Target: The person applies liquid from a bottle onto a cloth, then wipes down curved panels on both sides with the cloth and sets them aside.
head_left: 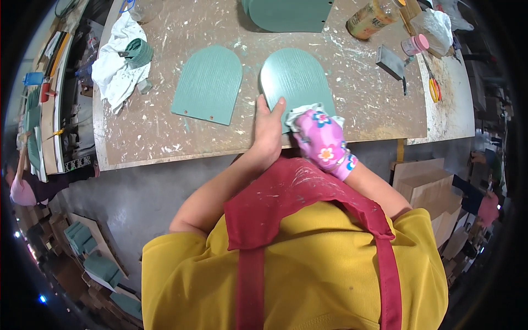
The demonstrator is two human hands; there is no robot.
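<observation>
A green arch-topped panel [291, 74] lies near the bench's front edge. My bare left hand [269, 131] grips its left edge near the lower corner, thumb on top. My right hand [323, 142], in a pink flowered glove, is closed around a pale cloth [306, 108] and presses it on the panel's lower right part. The gloved fingers are partly hidden by the cloth. To the left lies a second green panel [209, 82] of the same shape, with small holes along its straight edge, touched by neither hand.
Stacked green panels [289, 16] sit at the far side of the paint-spotted bench [148, 129]. A white cloth [113, 71] with a green-smeared cup [139, 53] is at left. At right are a stained jar [371, 21], pink-capped bottle [413, 45], grey block [390, 62] and scissors [434, 85].
</observation>
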